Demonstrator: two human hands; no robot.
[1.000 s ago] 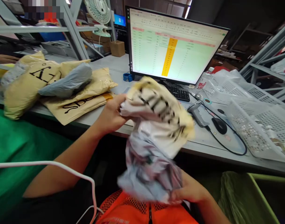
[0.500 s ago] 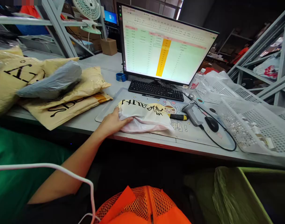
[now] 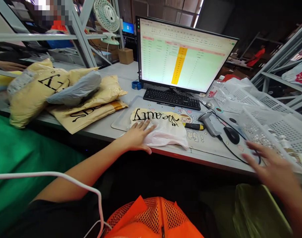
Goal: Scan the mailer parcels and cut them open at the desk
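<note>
My left hand [image 3: 137, 135] lies flat with fingers spread on a cream and white plastic mailing bag [image 3: 165, 130] printed "Beauty", near the desk's front edge. My right hand [image 3: 272, 165] is at the right, blurred, its fingers apart and nothing held, close to the desk edge and a white plastic basket [image 3: 254, 127]. Beyond it on the mat are a black mouse [image 3: 231, 135] and a grey barcode scanner [image 3: 210, 124]. A black and yellow utility knife [image 3: 194, 126] sits at the bag's right end, partly hidden by it.
Several stuffed cream mailing bags [image 3: 86, 117] and a grey one [image 3: 75, 89] are piled at the left. At the back stand a monitor [image 3: 183, 56], keyboard [image 3: 172, 99] and blue tape roll [image 3: 137, 85]. A green-rimmed bin [image 3: 277, 211] is below at right.
My left hand has gone from gripping the bag's left end to lying flat on top, and the bag is spread flatter. My right hand has come into view at the right.
</note>
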